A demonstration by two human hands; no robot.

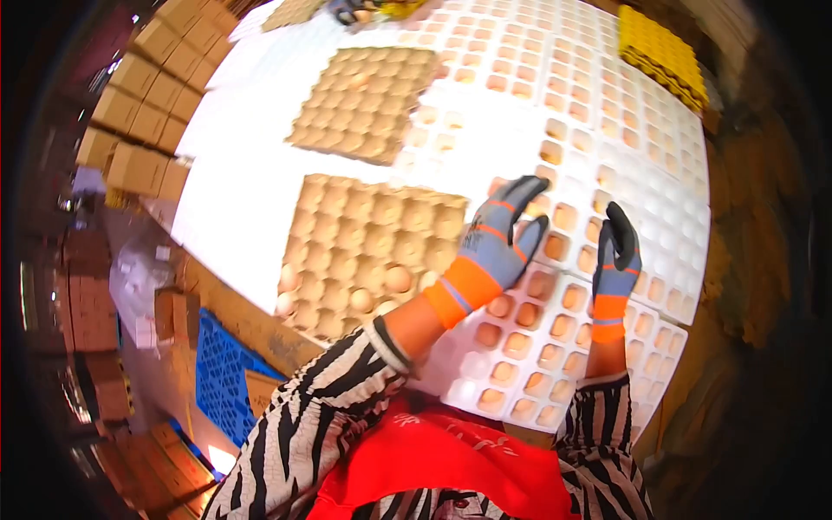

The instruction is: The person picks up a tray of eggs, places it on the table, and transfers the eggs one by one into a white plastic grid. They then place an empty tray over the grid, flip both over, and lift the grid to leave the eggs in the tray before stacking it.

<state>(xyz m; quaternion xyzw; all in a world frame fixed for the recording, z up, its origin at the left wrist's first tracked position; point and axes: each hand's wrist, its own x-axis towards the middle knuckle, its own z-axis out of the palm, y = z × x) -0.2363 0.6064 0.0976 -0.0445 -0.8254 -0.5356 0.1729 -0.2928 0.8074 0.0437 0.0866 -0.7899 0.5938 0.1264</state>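
My left hand, in a grey glove with dark fingertips and an orange cuff, is over white foam trays with eggs in their pockets. Its fingers and thumb are apart, with no egg visible between them. To its right, my right hand, gloved alike, hovers over the same trays with its fingers upward, slightly bent and apart from the thumb. Left of my left wrist lies a cardboard egg tray with several eggs near its lower edge. Farther back is another cardboard tray with one egg visible.
Yellow trays are stacked at the back right. Another person's gloved hand shows at the table's far edge. Cardboard boxes stand at the left, and a blue pallet lies on the floor.
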